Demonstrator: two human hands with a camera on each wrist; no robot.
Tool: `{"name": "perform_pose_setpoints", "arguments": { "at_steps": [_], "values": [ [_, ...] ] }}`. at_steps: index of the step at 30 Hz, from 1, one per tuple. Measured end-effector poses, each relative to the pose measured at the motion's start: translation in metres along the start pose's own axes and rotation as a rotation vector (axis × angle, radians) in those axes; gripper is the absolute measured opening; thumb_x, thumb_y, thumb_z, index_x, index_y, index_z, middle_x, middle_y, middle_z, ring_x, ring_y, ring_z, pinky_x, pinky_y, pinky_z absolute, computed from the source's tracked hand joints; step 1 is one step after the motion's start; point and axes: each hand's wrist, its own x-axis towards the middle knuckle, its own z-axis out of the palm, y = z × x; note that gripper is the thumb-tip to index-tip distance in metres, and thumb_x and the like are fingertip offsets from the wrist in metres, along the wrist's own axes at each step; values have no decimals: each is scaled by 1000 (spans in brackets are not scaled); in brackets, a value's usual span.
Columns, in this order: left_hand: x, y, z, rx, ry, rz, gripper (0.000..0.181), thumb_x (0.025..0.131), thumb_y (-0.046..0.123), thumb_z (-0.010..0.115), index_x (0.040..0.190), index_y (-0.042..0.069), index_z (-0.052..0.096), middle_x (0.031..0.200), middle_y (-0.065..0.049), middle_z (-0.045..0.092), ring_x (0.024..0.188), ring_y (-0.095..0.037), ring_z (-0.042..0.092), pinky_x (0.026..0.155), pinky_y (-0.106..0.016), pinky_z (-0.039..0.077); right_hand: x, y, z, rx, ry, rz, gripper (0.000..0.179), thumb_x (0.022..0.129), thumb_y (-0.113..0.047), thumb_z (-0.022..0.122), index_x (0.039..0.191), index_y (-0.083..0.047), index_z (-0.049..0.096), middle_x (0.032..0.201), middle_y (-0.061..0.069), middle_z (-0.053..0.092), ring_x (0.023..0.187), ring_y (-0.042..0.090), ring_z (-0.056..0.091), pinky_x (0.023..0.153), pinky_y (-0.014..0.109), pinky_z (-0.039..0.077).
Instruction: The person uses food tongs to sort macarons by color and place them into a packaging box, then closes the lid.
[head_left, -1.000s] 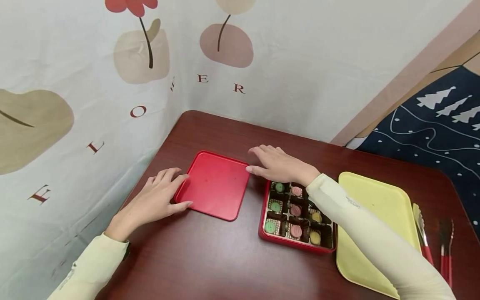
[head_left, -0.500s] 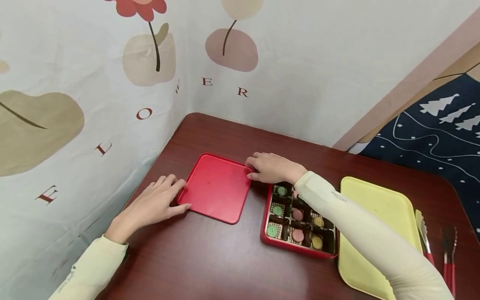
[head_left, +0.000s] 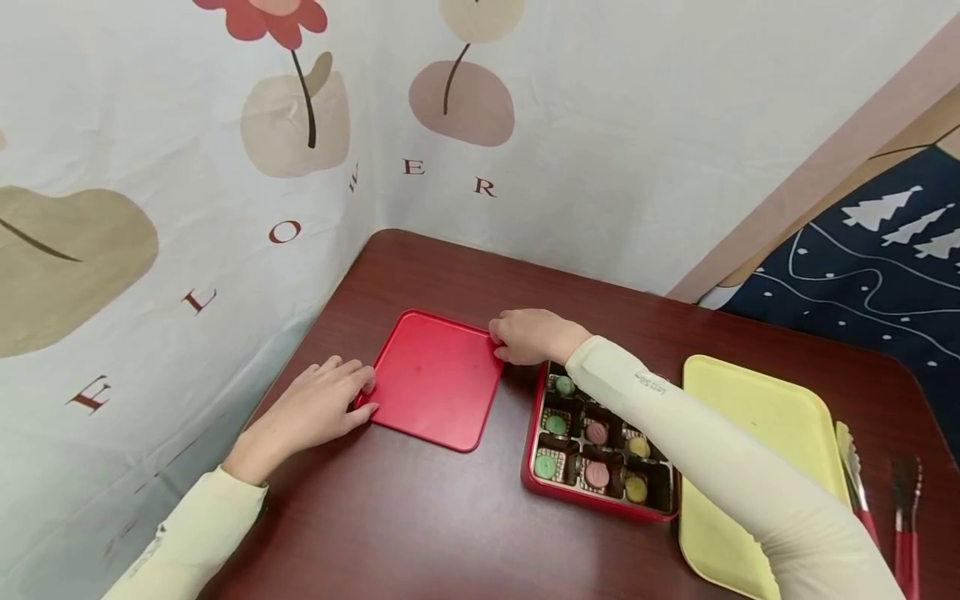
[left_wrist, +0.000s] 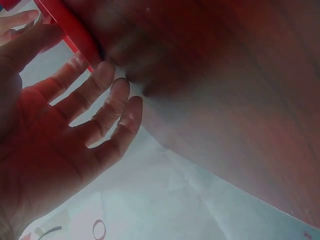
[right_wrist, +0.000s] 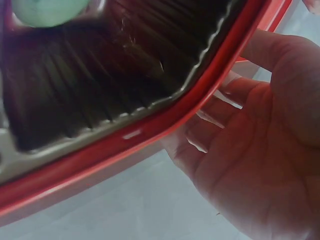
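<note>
A flat red square lid (head_left: pixel 435 379) lies on the brown table. My left hand (head_left: pixel 322 404) grips its left edge, with the thumb in front of the fingers; in the left wrist view the lid's red rim (left_wrist: pixel 75 32) is beside the thumb and fingertips. At the lid's far right corner, my right hand (head_left: pixel 534 336) holds the edge with curled fingers. A red box (head_left: pixel 592 498) of round green, pink and yellow chocolates stands under my right forearm. In the right wrist view, the box's rim (right_wrist: pixel 165 125) hides the right fingertips.
A yellow tray (head_left: pixel 757 417) lies right of the box, partly under my right sleeve. Red-handled utensils (head_left: pixel 906 533) lie beside it near the table's right side. Printed cloth walls (head_left: pixel 585 192) border the table at the back and left.
My right hand has come down to the lid's right corner and its fingers have curled there. The left fingers have drawn in at the left edge. The lid stays on the table.
</note>
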Motion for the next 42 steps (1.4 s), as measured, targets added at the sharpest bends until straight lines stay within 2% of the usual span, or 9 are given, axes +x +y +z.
{"name": "perform_pose_setpoints", "arguments": {
  "at_steps": [5,11,15,21,28,31,35,38,42],
  "values": [
    [2,1,1,19,6,-5,29,88,21,91,92,15,63,83,4,53,79,-21,48,65,-38,42,1,0,-1,-18,19,-14,18,109,-20,68,95,-11,61,96,4,62,86,20,57,80,35,51],
    [5,3,4,18,37,16,26,89,11,85,88,15,59,82,4,55,77,-23,50,64,-40,43,2,0,5,3,107,-15,19,107,-9,65,89,-11,59,77,1,58,74,19,54,74,34,50],
    [7,4,6,8,58,15,26,85,0,78,86,15,57,78,5,57,76,-25,53,63,-41,41,2,-4,9,1,169,13,21,103,0,60,85,-10,59,70,3,58,71,24,62,71,37,56],
    [9,8,7,-33,93,5,26,81,-6,77,84,13,59,72,5,53,72,-25,55,64,-44,42,3,-9,9,28,219,78,24,98,6,60,77,-5,62,73,12,66,72,31,72,67,40,61],
    [13,14,2,-92,150,18,25,81,-9,74,82,12,60,67,6,47,64,-17,47,59,-39,44,33,41,54,93,369,73,19,92,-2,67,76,-12,63,68,3,62,58,18,59,55,38,53],
    [16,16,-3,-143,174,-3,25,82,-12,71,83,9,59,65,6,45,61,-15,46,57,-35,44,16,33,34,139,405,95,25,91,1,65,71,-12,61,64,4,58,55,19,53,54,38,51],
    [20,18,-8,-202,197,-39,21,85,-13,69,86,7,61,63,7,46,58,-12,44,57,-33,43,-22,7,-3,210,438,130,32,91,10,58,66,-9,52,59,3,47,54,18,41,52,33,44],
    [22,21,-10,-231,209,-50,18,87,-11,69,88,6,64,62,9,48,57,-10,44,56,-32,44,-35,4,-10,239,473,136,33,89,13,58,67,-10,47,60,0,39,57,15,35,54,30,36],
    [26,27,-12,-274,223,-39,16,89,-9,72,91,6,67,66,9,54,59,-8,48,58,-30,46,-46,10,-13,295,549,138,24,89,10,62,75,-9,61,67,-3,55,59,12,45,59,31,43]
  ]
}}
